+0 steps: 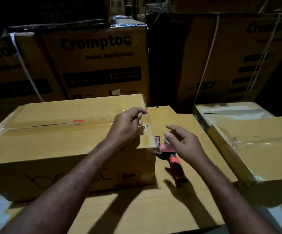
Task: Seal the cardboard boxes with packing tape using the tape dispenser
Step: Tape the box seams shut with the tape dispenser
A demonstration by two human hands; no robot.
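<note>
The brown cardboard box (pixel 52 149) lies at left on a flat sheet of brown cardboard (pixel 153 208). Clear glossy packing tape (pixel 35 127) runs along its top seam and down over its right end, and a small red label (pixel 78 121) sits on the seam. The red and black handheld tape dispenser (pixel 174 159) lies on the sheet just beside the box's near right corner, handle pointing toward the person.

The left hand (pixel 126 125) rests its heel on the box top at the right end. Its fingers are loosely curled over the taped edge, and I cannot tell whether they pinch the tape. The right hand (pixel 182 144) hovers above the dispenser with fingers relaxed and spread, holding nothing.

Another taped cardboard box (pixel 263 157) lies to the right. Tall cartons printed "Crompton Home Appliances" (pixel 94 65) are stacked behind.
</note>
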